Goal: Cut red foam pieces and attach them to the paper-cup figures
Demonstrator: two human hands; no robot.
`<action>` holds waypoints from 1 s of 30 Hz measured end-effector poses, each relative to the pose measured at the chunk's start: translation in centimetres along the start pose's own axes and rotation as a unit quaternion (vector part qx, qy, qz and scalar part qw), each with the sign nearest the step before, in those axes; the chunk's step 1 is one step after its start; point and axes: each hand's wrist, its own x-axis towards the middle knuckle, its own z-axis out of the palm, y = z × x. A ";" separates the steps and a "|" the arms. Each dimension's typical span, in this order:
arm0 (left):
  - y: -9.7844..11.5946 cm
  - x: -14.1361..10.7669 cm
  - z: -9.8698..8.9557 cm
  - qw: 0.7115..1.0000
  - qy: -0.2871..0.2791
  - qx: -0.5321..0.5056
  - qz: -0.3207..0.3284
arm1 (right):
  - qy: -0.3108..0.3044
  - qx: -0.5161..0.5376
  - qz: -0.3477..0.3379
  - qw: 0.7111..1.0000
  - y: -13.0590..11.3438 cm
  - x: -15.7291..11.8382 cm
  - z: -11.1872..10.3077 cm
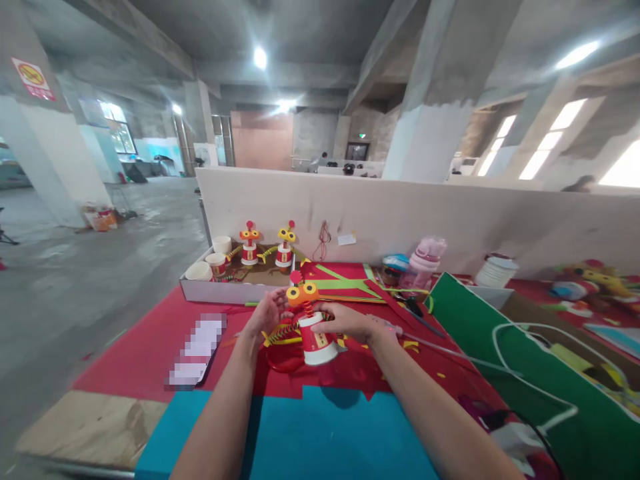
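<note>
A cup figure [318,341] with a red and white paper-cup body, a coiled red neck and an orange head with two round eyes is held a little tilted above the red table cover. My right hand [345,321] grips the upper part of its cup from the right. At its left side is my left hand [273,310], fingers apart and raised beside the orange head, near a coiled arm [284,333] with a yellow end. I cannot make out any object in my left hand. Below lies a blue sheet [330,433] at the table's front.
A white tray [215,292] at the back left holds cups and two similar figures. Green and red strips lie behind my hands. A pixelated flat object [200,350] is at left, a pink bottle [425,263] at back right, a green-sided box [480,353] and cable at right.
</note>
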 end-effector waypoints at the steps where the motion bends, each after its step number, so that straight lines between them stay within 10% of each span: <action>1: -0.1 -0.2 0.2 1.000 -0.027 0.004 -0.015 | -0.008 -0.016 0.006 1.000 0.1 -0.1 0.2; 6: -0.3 -1.1 0.7 0.997 -0.063 0.017 -0.046 | -0.030 -0.038 0.030 0.998 1.5 0.3 0.9; 16: -0.4 -0.9 2.1 0.997 0.067 0.037 -0.026 | 0.003 -0.038 -0.001 0.999 2.3 0.8 1.7; 30: -1.6 -0.4 1.3 0.996 0.032 0.059 -0.054 | 0.026 -0.093 -0.113 0.989 2.6 0.7 1.5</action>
